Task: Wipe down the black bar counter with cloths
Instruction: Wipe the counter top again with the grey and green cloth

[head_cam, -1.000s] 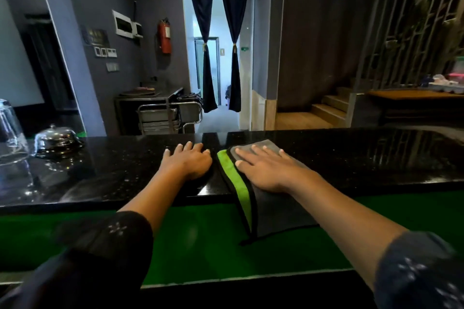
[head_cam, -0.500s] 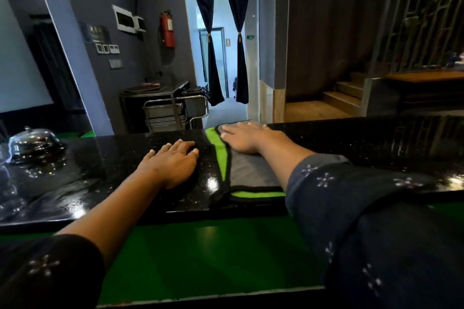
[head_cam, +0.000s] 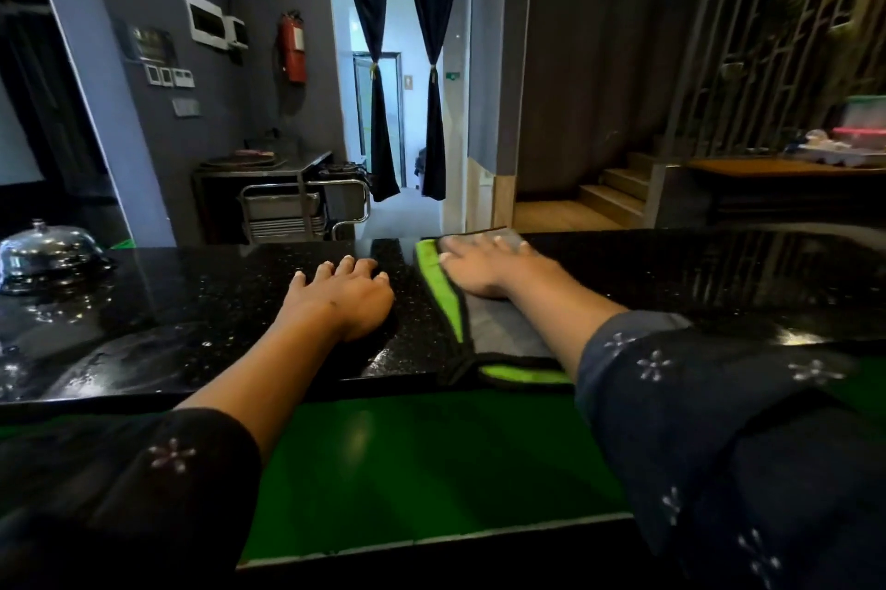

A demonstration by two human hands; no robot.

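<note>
Black counter (head_cam: 168,316) wet-shiny; right hand (head_cam: 484,270) flat, fingers straight, presses cloth (head_cam: 503,330) at 1 o'clock to wipe, left hand (head_cam: 343,299) flat, empty, bracing at 11.

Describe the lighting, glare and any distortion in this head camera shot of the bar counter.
Head view: the room is dim, with the brightest light from the curtained doorway; the glossy black speckled counter shows specular glints and mirrors the chrome dome bell; wide-angle distortion bows the grey pillar and walls; the near dark flower-print sleeves look soft.
</note>
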